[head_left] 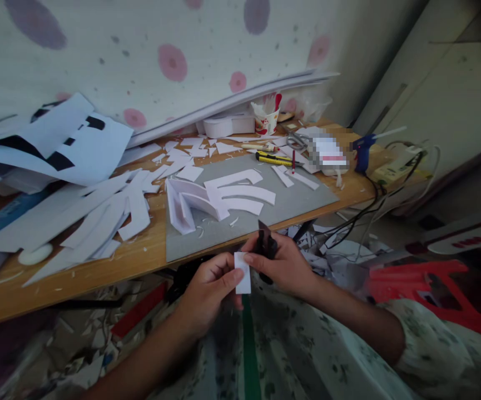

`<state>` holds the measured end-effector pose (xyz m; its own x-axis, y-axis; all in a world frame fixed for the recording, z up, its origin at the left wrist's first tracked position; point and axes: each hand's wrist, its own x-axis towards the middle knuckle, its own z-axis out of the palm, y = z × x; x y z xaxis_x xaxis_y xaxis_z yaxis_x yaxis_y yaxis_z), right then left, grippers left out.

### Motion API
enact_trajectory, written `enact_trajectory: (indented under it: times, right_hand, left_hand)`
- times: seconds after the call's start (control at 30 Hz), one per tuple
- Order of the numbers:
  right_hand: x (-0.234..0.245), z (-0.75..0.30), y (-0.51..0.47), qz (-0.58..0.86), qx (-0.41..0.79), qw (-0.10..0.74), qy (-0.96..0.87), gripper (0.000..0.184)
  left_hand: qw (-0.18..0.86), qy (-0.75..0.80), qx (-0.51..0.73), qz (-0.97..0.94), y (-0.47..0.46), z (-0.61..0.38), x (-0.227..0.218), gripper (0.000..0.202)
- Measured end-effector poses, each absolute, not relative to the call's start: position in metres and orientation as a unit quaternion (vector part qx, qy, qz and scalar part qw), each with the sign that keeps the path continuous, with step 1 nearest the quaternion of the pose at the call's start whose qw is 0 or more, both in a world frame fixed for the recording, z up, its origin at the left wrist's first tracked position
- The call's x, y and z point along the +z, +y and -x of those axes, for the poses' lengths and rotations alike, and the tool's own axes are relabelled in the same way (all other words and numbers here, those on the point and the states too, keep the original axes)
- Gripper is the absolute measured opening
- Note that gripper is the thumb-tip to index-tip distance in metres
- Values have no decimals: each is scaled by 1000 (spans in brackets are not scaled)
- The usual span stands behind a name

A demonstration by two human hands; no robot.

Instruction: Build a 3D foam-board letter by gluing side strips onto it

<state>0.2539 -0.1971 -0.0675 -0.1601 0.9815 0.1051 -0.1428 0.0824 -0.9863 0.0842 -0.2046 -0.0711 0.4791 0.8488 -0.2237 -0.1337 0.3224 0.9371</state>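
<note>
While pinching 1 small white strip (243, 273) in left hand (209, 291) over the lap, below the desk edge (140, 258); right hand (284, 264) clenched on black scissors (266, 243); trimming step, seemingly; next calls for blades aligned squarely on strip.

Both hands are held below the near edge of the wooden table (98, 272), over the lap, with open air around them. Straight ahead, the grey cutting mat (307, 200) has a bare strip along its near right side. A raised white foam letter (207, 203) blocks the mat's middle. To the left, loose white strips (107, 216) cover the tabletop. Farther back, a yellow utility knife (273, 159), paper cup (266, 119) and blue glue gun (363, 150) crowd the far edge. Black cables (369, 205) hang off the right end.
</note>
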Motion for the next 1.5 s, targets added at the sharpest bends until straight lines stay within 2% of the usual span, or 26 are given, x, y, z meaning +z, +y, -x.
enact_trajectory:
  times: [0.07,0.17,0.33,0.47,0.6,0.83,1.5]
  right_hand:
    - [-69,-257,-198,398,515,520,-552,19]
    - [-76,-266,-201,434,403,523,-613,16]
    - [-89,-279,-209,406,225,397,-792,2]
    - [-90,-279,-212,401,154,351,-832,8]
    - [-86,-277,-210,416,95,344,-836,20]
    - [-88,-274,-208,428,52,356,-829,23]
    - [-93,-271,-206,434,48,366,-822,26]
  left_hand:
    - [746,377,342,-429,-207,-88,-70,29]
    - [778,374,350,-363,-212,-92,-65,29]
    - [824,349,338,-293,-216,-94,-61,31]
    - [838,338,333,-269,-216,-96,-62,32]
    - [840,343,330,-261,-216,-96,-62,33]
    - [850,319,324,-267,-219,-95,-64,32]
    - [873,279,284,-282,-228,-92,-74,35]
